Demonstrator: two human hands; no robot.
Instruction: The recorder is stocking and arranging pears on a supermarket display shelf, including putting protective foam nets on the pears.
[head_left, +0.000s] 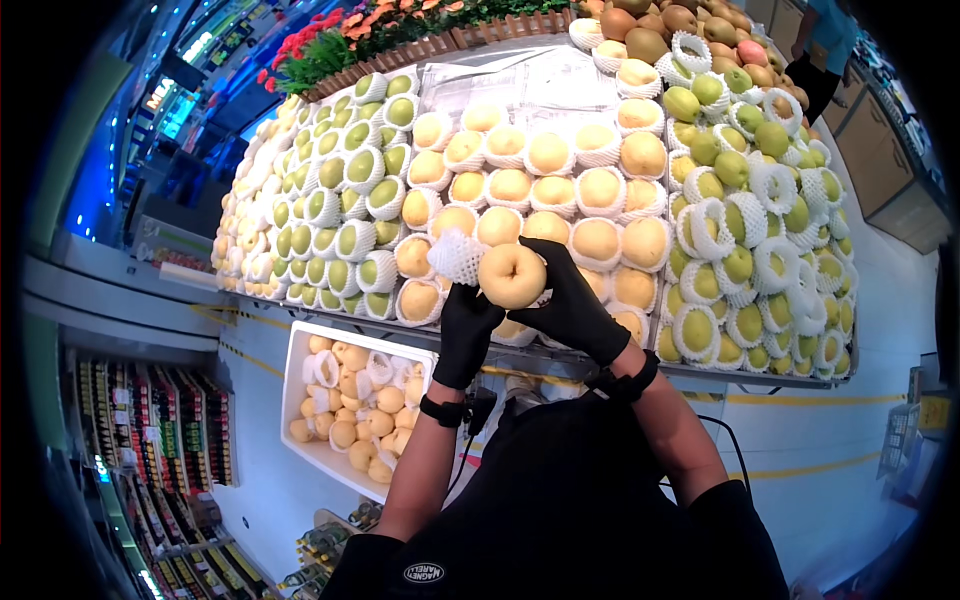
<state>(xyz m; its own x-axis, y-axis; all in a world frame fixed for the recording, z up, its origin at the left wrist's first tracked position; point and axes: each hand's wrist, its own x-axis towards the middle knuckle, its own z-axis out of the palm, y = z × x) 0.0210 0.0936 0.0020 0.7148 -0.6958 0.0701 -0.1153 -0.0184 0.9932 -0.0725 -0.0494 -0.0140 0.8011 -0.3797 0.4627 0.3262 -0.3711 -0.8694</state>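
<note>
My right hand (566, 300), in a black glove, grips a round yellow pear (512, 276) from its right side. A white foam net sleeve (456, 257) is in my gloved left hand (471, 322), just left of the pear and off it. Whether the left fingertips also touch the pear is hidden. Beneath and beyond both hands lie rows of yellow pears (600, 189) in foam nets on the display stand. Green fruit in nets (331, 171) fills the section to the left, and more green pears (733, 169) with loose foam nets are piled on the right.
A white foam box (289, 390) of yellow pears and nets stands low at the left. Behind the rows are white sheets (517, 82), a small wooden fence (465, 35) and flowers. Brown fruit (646, 45) lies at the back right, near a person (825, 45). Bottle shelves (157, 427) stand at far left.
</note>
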